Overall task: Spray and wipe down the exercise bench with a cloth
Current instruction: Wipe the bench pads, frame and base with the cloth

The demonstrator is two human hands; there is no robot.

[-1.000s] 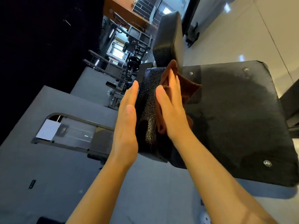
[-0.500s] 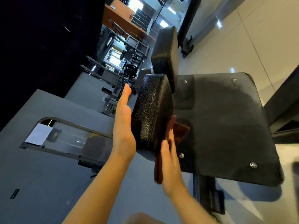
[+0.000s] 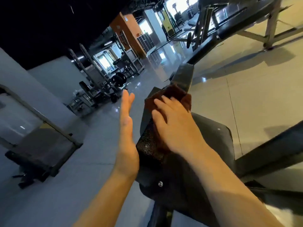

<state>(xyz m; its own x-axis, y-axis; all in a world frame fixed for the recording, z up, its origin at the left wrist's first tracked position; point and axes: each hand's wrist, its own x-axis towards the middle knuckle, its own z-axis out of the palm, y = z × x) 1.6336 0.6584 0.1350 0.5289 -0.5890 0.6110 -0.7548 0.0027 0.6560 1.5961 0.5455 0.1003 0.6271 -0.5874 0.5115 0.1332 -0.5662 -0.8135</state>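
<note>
Since half a second ago, my right hand (image 3: 177, 123) has carried the brown cloth (image 3: 170, 95) from the near, low end of the bench pad (image 3: 148, 145) up to its far end, and my view has tipped upward toward the gym floor. That hand now lies flat, fingers spread and pressing the cloth onto the pad, not gripping it. My left hand (image 3: 126, 133) stands open and straight-fingered just beside the pad's left face; I cannot tell whether it touches. The pad's long axis runs away from me, up and slightly right. With the cloth at the far end under the nearer-working right hand, I judge the next stroke comes back toward me.
</note>
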